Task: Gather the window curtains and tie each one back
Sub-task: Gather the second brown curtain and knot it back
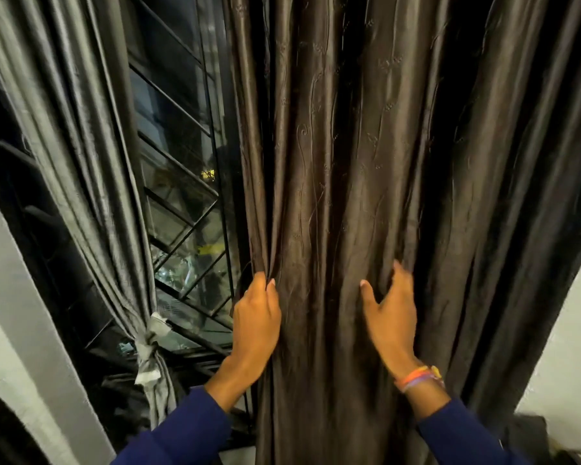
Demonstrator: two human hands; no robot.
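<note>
- Head view: a dark brown satin curtain (349, 162) with faint embroidered swirls is seen hanging in heavy folds across the middle and right of the window.
- Its left edge is pinched by the left hand (257, 317), thumb and fingers curled around a gathered fold of the cloth just beside the exposed glass.
- The right hand (391, 317) is laid against the front of the same curtain, near the middle of its width; the fingers are spread and slightly bent into the folds, and whether any cloth is actually held cannot be told.
- A stack of coloured bracelets (420, 377) is worn on the right wrist, and both forearms are covered by dark blue sleeves (182, 431).
- On the left, a grey curtain (81, 162) is seen already gathered, bound low down by a knotted fabric tie-back (150, 347).
- Between the two curtains, the window (178, 146) is exposed, with a black metal grille in front of the dark glass.
- A pale wall (14, 313) is visible at the far left, and another pale strip at the lower right edge.
</note>
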